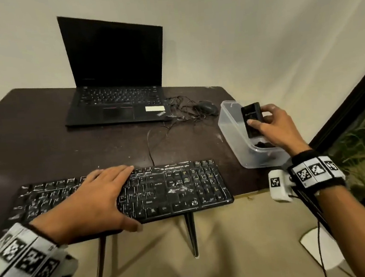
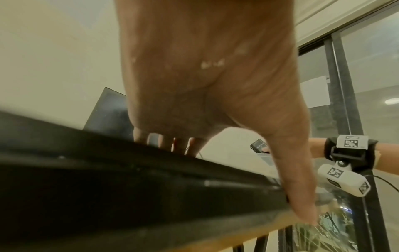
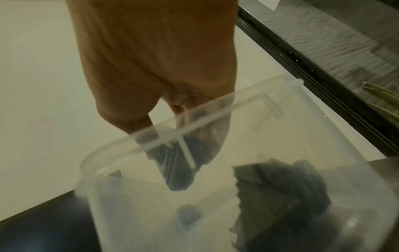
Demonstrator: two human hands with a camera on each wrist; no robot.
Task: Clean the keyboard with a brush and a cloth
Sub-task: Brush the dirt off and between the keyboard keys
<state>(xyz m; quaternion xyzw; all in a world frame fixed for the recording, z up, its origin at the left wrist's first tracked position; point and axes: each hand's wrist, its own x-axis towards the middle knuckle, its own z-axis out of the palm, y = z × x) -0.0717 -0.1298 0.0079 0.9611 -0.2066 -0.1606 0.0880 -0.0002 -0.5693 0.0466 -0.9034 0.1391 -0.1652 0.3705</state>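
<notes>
A black keyboard (image 1: pixel 177 189) streaked with white dust lies along the front edge of the dark table (image 1: pixel 33 133). My left hand (image 1: pixel 98 196) rests flat on its left half, fingers straight over the keys and thumb at the front edge (image 2: pixel 302 196). My right hand (image 1: pixel 272 125) pinches a flat black brush (image 1: pixel 251 119) upright above a clear plastic container (image 1: pixel 229 132) at the table's right edge. Through the container's wall (image 3: pixel 215 109) the brush (image 3: pixel 177 172) hangs inside the rim. A dark folded cloth (image 3: pixel 280 196) lies at the container's bottom (image 1: pixel 263 145).
An open black laptop (image 1: pixel 116 100) stands at the back of the table. A black mouse (image 1: pixel 207 108) with a tangled cable lies to its right, and the keyboard's cable runs between. A dark window frame (image 1: pixel 351 106) stands to the right.
</notes>
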